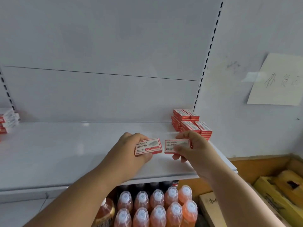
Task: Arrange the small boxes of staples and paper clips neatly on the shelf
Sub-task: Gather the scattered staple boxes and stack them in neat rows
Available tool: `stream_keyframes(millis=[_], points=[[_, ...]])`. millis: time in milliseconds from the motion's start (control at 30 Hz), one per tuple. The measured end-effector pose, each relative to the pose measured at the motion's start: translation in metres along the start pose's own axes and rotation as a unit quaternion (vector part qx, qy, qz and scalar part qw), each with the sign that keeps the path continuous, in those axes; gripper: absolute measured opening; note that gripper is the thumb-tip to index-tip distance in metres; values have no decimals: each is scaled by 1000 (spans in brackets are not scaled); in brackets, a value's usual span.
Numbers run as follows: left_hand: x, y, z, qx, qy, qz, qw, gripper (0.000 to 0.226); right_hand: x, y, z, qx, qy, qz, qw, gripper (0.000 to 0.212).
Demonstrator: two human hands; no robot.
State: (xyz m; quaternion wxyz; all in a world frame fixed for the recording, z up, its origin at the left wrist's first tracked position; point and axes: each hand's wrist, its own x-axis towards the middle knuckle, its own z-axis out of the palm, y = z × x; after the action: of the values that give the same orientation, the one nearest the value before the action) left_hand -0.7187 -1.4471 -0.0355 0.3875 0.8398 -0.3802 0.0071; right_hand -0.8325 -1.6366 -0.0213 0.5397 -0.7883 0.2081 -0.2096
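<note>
1. The left hand (131, 145) pinches a red-and-white staple box (148, 146) by its short end, thumb under the near edge and fingers curled over the far edge, its printed face up
2. The right hand (195, 148) holds a second staple box (177, 146) the same way, thumb lying across the label and fingers wrapped round the right end; a further box may sit beneath it, but I cannot tell
3. Both boxes hang just above the white shelf (65, 153), side by side with a narrow gap between them, near the front right part of the board
4. A stack of staple boxes (191, 124) already stands at the right rear corner, just behind the right hand; another pile of boxes (8, 119) lies at the far left edge, well apart
5. Judged from here, the likely next step is setting these two down beside the corner stack
6. Risks: the right knuckles are close to the stack and could nudge its front column out of line; a loose end-grip could let a light box tilt or drop; a box released near the front lip could slide off onto the capped orange drink bottles (157, 208) below, or into the cardboard carton (262, 163) at the right
</note>
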Motion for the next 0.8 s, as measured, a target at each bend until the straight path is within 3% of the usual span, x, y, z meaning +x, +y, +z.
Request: stream_keyframes(millis=[100, 233, 467, 633, 800], points=[[0, 3, 5, 55, -34, 17, 998, 40, 2, 6, -11, -178, -76, -40, 980, 33], [-2, 4, 6, 78, -85, -14, 993, 35, 12, 10, -19, -378, -112, -150, 907, 43], [-8, 9, 5, 70, -60, -44, 995, 28, 19, 19, -24, -326, -174, -219, 903, 43], [-8, 7, 0, 63, -65, -59, 994, 27, 23, 17, -14, -325, -179, -233, 899, 45], [-4, 0, 2, 106, -84, -23, 991, 32, 19, 14, -4, -317, -156, -226, 908, 40]])
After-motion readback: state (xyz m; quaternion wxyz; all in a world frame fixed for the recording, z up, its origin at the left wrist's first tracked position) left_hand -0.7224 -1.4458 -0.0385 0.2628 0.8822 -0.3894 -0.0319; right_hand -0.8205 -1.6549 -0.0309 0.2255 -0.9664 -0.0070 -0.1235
